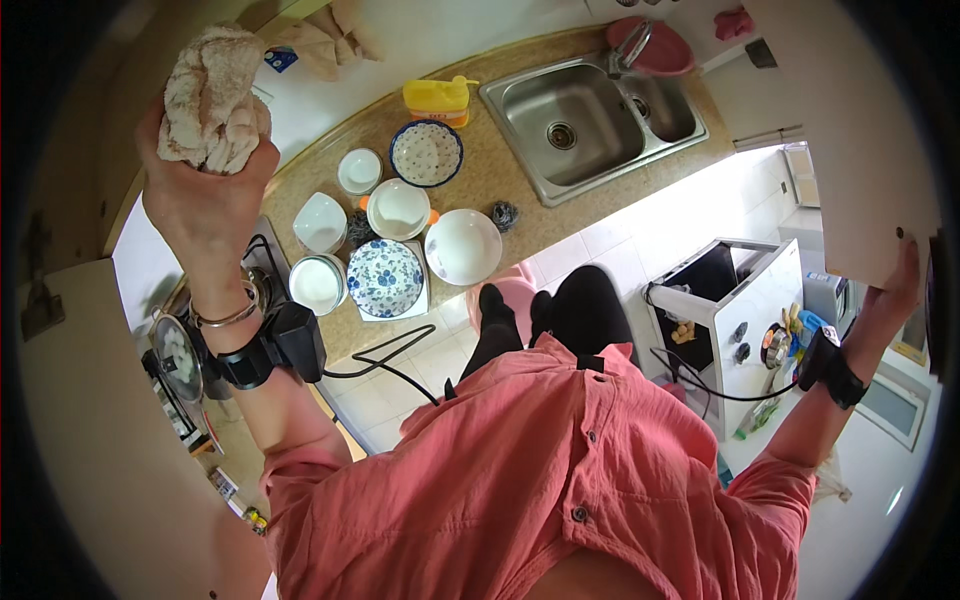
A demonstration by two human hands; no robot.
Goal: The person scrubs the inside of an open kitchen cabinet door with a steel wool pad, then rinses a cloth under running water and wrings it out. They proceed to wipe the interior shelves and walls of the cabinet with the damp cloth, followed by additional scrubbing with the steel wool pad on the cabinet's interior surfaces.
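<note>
My left hand [206,199] is raised at the upper left, gripping a bunched cream terry cloth [214,97] beside the wall cabinet [67,172]. Out at the right, my right hand [896,289] holds the lower edge of a pale cabinet door [862,127], thumb on its face; the other fingers are mostly hidden. Another pale door panel [82,390] stands at the left. Below the cloth, on the countertop [495,161], are a blue-flowered dish [385,278], a large white bowl [463,247], a blue-rimmed bowl [426,154] and stacked white bowls [316,285].
A steel double sink [592,172] is set into the counter, with a red basin [667,49] behind its faucet [631,49]. A yellow bottle [436,99] stands by the wall. Scouring pads [505,216] lie among the bowls. A lidded pan [178,356] is at left; a white cart [750,315] is at right.
</note>
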